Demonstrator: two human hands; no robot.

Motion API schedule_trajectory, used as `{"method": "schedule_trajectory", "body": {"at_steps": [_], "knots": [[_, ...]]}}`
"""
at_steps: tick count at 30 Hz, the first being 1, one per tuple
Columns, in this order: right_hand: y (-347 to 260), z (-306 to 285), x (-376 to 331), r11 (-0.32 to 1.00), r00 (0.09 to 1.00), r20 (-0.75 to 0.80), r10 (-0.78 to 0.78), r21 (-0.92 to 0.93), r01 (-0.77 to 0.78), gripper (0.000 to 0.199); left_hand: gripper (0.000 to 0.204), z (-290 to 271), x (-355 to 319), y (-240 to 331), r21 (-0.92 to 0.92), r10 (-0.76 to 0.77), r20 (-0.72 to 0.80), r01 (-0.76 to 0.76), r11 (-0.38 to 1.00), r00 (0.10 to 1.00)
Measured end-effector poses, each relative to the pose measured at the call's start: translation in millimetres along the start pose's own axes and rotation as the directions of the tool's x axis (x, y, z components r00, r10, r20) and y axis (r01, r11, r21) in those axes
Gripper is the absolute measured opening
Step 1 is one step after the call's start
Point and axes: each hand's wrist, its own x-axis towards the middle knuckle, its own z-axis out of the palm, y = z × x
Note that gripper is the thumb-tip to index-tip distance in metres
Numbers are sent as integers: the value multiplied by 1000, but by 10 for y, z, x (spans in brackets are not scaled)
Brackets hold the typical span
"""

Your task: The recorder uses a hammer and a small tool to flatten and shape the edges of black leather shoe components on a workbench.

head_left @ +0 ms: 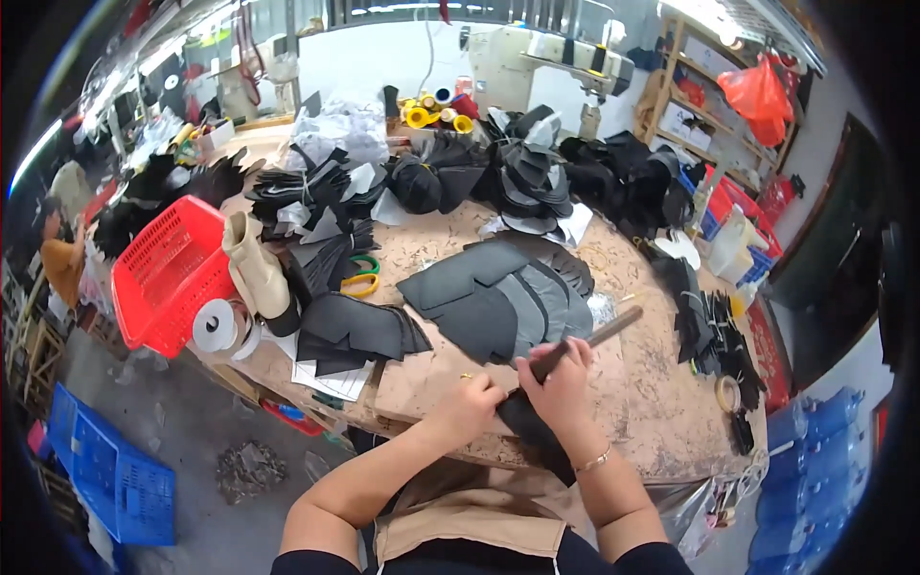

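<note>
At the near edge of the round worktable (661, 422), we press our left hand (467, 407) down on a dark cut piece of material (522, 422), fingers curled over its edge. Our right hand (561, 383) is closed around the handle of a long tool (585, 342), which slants up and to the right across the table; its working end lies beneath the hand, and we cannot tell how it meets the piece. The dark piece lies at the table's near rim, between the two hands, with its lower part hanging over the edge toward our apron (470, 513).

Just beyond the hands, a fanned spread of grey and black cut pieces (498, 297) lies flat on the table. To its left sits a second stack of black pieces (355, 331) on white paper, and behind that a yellow-and-green pair of scissors (359, 278). Farther left stand a beige boot-shaped form (254, 268), a white roll of tape (216, 326) and a red plastic basket (168, 273), the last overhanging the table's left side. Larger heaps of black cut parts (517, 172) fill the far half of the table. On the floor at lower left lies a blue crate (110, 474).
</note>
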Motion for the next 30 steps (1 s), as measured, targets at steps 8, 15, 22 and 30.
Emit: {"method": "schedule_trajectory", "body": {"at_steps": [8, 15, 22, 30], "knots": [[-129, 16, 16, 999, 998, -51, 31, 11, -31, 18, 23, 66, -45, 87, 278, -24, 1, 23, 960, 1000], [-70, 47, -40, 999, 999, 22, 49, 19, -49, 18, 29, -23, -315, 316, 358, 129, -62, -98, 928, 990], [-97, 90, -68, 999, 999, -30, 36, 39, -35, 19, 36, 2, -422, 458, 462, 86, -39, -58, 885, 996], [-185, 87, -43, 998, 996, 81, 31, 44, -35, 17, 35, 85, -506, 459, 513, 95, -83, -40, 857, 992]]}}
